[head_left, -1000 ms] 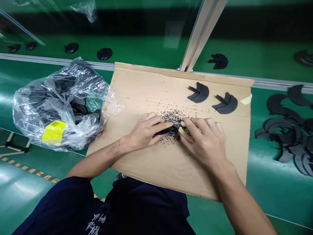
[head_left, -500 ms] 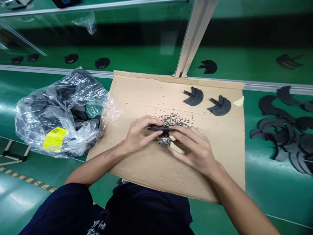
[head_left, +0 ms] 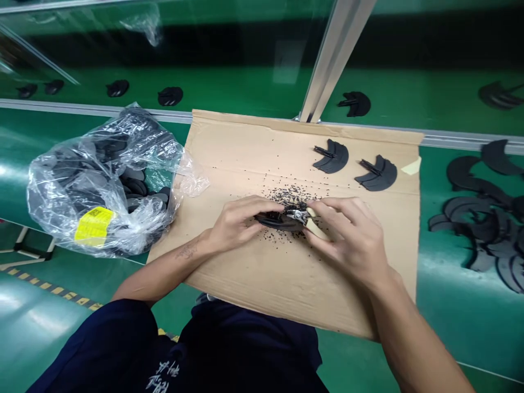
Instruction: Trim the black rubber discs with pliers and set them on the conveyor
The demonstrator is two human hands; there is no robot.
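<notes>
Clear plastic bag: the bag [head_left: 53, 199] sat beyond the left fingers, bearing a yellow label [head_left: 94, 225]; dark curved pieces [head_left: 133, 185] filled much of it.
Left fingers: the left fingers [head_left: 258, 205] were clamped on the left end of a black part [head_left: 278, 222], held over the cardboard [head_left: 233, 284].
Right fingers: the right fingers [head_left: 332, 216] were closed around the pale handles of small cutters [head_left: 301, 216], whose metal head met the part's right end.
Black specks: the specks [head_left: 286, 192] lay scattered beneath and just beyond the fingers.
Ribbed pieces: two [head_left: 332, 158] [head_left: 379, 174] rested beyond the right fingers.
Change: half a second earlier both sets of fingers touched the part, with the cutters' head below it; the ribbed pieces had stayed on the cardboard.
</notes>
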